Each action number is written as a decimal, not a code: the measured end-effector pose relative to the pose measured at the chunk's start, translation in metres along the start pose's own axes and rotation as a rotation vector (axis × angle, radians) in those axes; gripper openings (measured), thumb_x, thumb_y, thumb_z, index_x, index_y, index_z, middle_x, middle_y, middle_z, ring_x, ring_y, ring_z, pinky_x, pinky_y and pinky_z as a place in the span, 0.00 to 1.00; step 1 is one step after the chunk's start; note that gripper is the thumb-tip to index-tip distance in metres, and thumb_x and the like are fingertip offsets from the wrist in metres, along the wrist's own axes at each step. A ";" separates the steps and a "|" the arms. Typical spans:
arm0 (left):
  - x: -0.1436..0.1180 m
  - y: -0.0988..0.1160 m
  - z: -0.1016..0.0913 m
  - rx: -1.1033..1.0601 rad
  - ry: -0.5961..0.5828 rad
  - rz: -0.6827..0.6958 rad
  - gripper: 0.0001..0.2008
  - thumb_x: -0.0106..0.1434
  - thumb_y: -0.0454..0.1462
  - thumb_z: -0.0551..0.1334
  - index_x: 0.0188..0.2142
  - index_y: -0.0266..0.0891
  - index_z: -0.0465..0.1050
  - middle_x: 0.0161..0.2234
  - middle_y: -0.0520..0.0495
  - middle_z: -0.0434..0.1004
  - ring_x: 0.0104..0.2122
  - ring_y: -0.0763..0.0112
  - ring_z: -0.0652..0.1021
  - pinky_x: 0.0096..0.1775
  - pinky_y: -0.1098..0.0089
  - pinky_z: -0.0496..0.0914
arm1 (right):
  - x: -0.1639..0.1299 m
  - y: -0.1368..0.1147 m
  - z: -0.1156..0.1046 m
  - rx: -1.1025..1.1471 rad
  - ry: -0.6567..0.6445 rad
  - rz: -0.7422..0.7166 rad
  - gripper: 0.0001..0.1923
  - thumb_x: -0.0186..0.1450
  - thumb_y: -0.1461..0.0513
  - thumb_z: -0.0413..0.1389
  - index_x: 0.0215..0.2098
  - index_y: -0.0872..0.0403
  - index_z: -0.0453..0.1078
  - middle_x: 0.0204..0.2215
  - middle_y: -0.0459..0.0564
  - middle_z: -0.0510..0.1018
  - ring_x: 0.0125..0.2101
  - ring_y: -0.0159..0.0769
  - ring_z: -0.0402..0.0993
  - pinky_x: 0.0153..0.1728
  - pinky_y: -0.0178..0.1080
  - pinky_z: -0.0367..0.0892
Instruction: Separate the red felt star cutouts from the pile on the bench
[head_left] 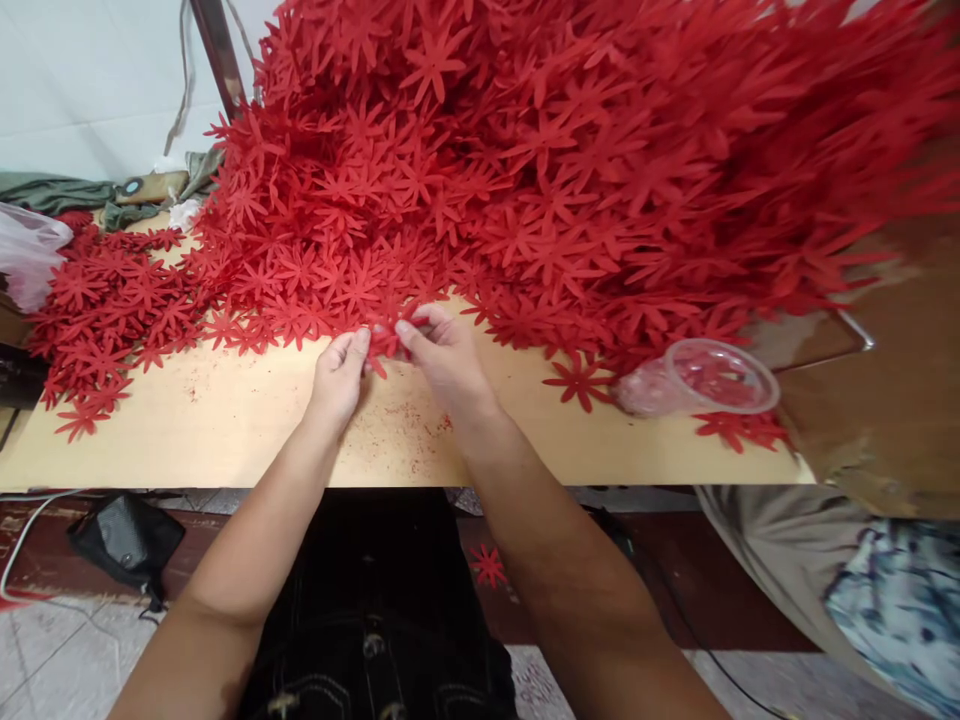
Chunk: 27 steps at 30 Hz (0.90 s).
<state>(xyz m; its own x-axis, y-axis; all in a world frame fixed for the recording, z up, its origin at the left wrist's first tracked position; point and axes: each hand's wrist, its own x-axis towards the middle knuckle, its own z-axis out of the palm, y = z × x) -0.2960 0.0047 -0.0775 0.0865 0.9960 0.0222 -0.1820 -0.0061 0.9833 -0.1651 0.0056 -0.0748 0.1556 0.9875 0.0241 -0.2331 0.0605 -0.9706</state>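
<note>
Far left: a clear plastic bag [26, 255] at the table's edge, with green cloth [52, 192] bunched behind it against the white wall. Below, on the floor, a black pouch [127, 538] beside a white cable.

Next, a smaller spread of red cut-out flowers [112, 310] lying flat on the pale wooden table [225, 430] (a few strays reach toward the near edge).

Centre: left hand [339, 372] curled, thumb and forefinger pinched shut on a red flower [384, 342] at the foot of the big heap. Right hand [444, 352] just beside it, fingers bent and likewise pinched on the same flower, from the other side. Fingertips of the two hands almost touching. Held flower low over the table, right against the front edge of the pile. Red dust and crumbs scattered on the bare wood beneath the wrists.

Behind and to the right: a huge heap of red flowers [570, 170], sloping up and filling most of the upper view.

Further right: a single flower [579, 382] lying apart on the wood, then a clear plastic cup [701, 378] tipped on its side, mouth toward the right, red pieces inside. Under the table, one fallen flower [489, 566] on the floor. Far right, patterned fabric [892, 590].
</note>
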 end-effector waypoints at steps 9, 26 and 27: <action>0.009 -0.009 -0.011 0.213 0.343 0.317 0.23 0.54 0.46 0.68 0.47 0.42 0.69 0.52 0.42 0.66 0.53 0.65 0.68 0.54 0.65 0.63 | -0.002 0.000 -0.010 0.030 0.249 0.002 0.11 0.53 0.61 0.62 0.27 0.52 0.62 0.19 0.38 0.69 0.19 0.23 0.64 0.24 0.31 0.63; 0.004 0.003 -0.004 -0.269 0.178 -0.099 0.10 0.53 0.40 0.69 0.27 0.39 0.69 0.22 0.57 0.72 0.23 0.81 0.71 0.32 0.74 0.68 | -0.019 0.002 0.005 -0.158 -0.122 -0.046 0.27 0.53 0.38 0.57 0.22 0.52 0.59 0.16 0.38 0.57 0.19 0.24 0.51 0.21 0.34 0.52; 0.005 0.004 -0.004 -0.274 0.181 -0.116 0.10 0.53 0.39 0.69 0.27 0.39 0.69 0.21 0.57 0.71 0.22 0.81 0.71 0.31 0.75 0.68 | -0.016 0.002 0.001 -0.186 -0.093 -0.066 0.26 0.54 0.39 0.57 0.22 0.52 0.58 0.16 0.38 0.58 0.19 0.24 0.51 0.22 0.34 0.52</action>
<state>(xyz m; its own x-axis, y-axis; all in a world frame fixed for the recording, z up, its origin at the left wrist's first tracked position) -0.3007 0.0099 -0.0744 -0.0485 0.9885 -0.1431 -0.4393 0.1075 0.8919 -0.1689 -0.0098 -0.0769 0.0735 0.9920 0.1023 -0.0432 0.1057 -0.9935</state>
